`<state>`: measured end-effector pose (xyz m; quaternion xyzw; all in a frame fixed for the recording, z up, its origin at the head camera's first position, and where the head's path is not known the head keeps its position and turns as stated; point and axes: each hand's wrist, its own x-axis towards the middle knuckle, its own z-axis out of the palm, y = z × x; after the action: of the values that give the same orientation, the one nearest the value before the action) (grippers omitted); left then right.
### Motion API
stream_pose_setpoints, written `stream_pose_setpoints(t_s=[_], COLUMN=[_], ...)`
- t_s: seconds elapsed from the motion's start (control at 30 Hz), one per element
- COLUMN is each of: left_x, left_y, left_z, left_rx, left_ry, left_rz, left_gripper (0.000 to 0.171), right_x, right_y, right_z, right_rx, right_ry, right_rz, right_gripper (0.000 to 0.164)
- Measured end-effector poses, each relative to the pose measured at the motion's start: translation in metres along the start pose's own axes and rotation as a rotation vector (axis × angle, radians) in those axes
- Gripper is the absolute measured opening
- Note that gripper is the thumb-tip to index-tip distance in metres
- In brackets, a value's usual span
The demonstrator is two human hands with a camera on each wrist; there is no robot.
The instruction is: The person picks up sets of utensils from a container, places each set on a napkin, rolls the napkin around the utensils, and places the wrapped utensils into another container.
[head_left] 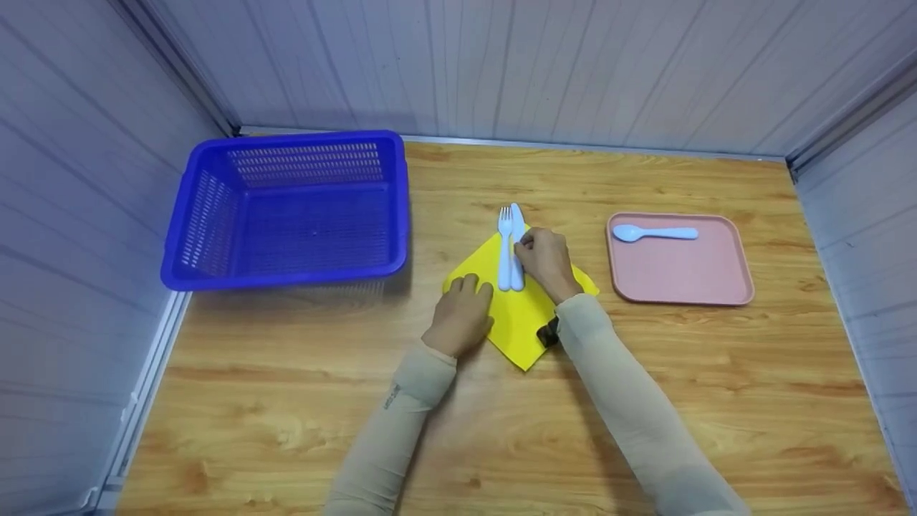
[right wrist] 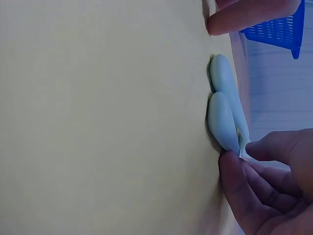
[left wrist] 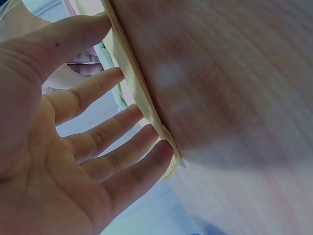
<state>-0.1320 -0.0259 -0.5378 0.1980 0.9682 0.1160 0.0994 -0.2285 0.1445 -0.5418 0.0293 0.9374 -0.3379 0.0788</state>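
Note:
A yellow napkin (head_left: 512, 322) lies flat on the wooden table, one corner towards the person. On it, side by side, are a light blue fork (head_left: 505, 233) and a light blue knife (head_left: 516, 215); their tips reach past its far edge. With thumb and fingers, my right hand (head_left: 546, 261) pinches the knife near its handle, and the right wrist view shows both rounded handle ends beside the fingers (right wrist: 237, 181). The fingers of my left hand (head_left: 462, 315) rest on the napkin's left edge. In the left wrist view those fingers (left wrist: 105, 129) are spread and fairly straight.
A blue perforated basket (head_left: 397, 208) stands at the back left. To the right is a pink tray (head_left: 680, 276) holding a light blue spoon (head_left: 655, 233). Pale panel walls (head_left: 473, 64) enclose the table's back and sides.

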Motion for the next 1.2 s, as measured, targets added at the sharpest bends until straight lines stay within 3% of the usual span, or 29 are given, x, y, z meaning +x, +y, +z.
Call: stream_pose_setpoints(t_s=[0.37, 0.67, 0.83, 1.0, 1.2], left_x=[0.004, 0.006, 0.006, 0.014, 0.031], left_y=[0.003, 0.004, 0.006, 0.024, 0.068], left_z=[0.002, 0.000, -0.005, -0.012, -0.006], left_rx=[0.011, -0.025, -0.071, -0.066, -0.016], left_ry=[0.006, -0.036, 0.055, 0.201, 0.251], left_rz=[0.019, 0.020, 0.041, 0.148, 0.301], left_gripper=[0.036, 0.039, 0.034, 0.032, 0.035], right_x=[-0.002, -0.002, -0.003, -0.004, -0.003], right_y=[0.006, 0.011, 0.016, 0.029, 0.059], right_z=[-0.004, -0.008, -0.017, -0.047, -0.089], right_rx=[0.023, 0.021, -0.004, -0.076, -0.148], right_ry=[0.042, 0.014, 0.033, 0.087, 0.072], right_rz=[-0.030, -0.010, -0.081, -0.167, -0.178], right_gripper=[0.020, 0.020, 0.021, 0.022, 0.026])
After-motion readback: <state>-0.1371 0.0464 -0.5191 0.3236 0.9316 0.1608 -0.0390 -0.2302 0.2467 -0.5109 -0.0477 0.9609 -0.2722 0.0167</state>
